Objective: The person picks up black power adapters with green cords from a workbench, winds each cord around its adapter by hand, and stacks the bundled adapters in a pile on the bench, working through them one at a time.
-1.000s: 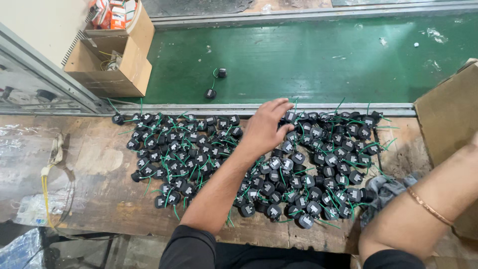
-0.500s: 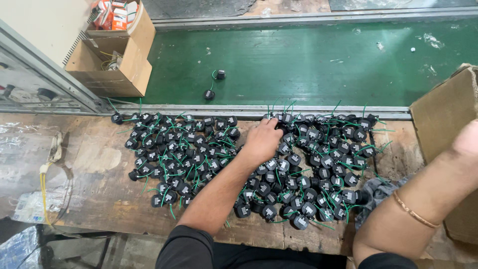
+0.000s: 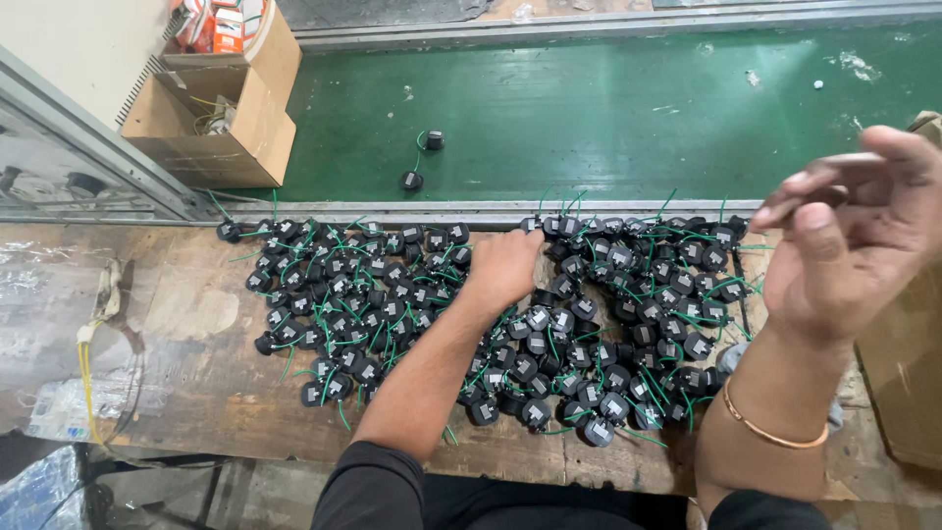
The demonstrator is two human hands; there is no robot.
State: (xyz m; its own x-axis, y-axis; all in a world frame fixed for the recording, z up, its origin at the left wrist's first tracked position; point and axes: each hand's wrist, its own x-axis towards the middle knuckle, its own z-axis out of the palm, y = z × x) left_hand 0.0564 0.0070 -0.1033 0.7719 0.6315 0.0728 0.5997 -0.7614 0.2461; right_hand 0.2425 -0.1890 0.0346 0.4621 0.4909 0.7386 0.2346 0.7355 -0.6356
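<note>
Several small round black parts with green wires (image 3: pixel 628 324) lie spread over a worn wooden bench (image 3: pixel 186 393). My left hand (image 3: pixel 500 270) rests on the middle of the spread near its far edge. Its fingers curl down among the parts, and their tips are hidden. My right hand (image 3: pixel 854 236) is raised above the right end of the spread. Its fingers are loosely apart with nothing seen in them. A thin bangle (image 3: pixel 775 427) sits on that wrist.
Beyond the bench runs a green conveyor belt (image 3: pixel 608 108) behind a metal rail, with two loose black parts (image 3: pixel 422 162) on it. Open cardboard boxes (image 3: pixel 211 128) stand at the far left. Another cardboard box (image 3: pixel 903 363) is at the right edge. Yellow wires (image 3: pixel 88 363) lie at the left.
My left hand has closed up and drawn slightly back on the pile. My right hand has lifted from the lower right edge up into full view.
</note>
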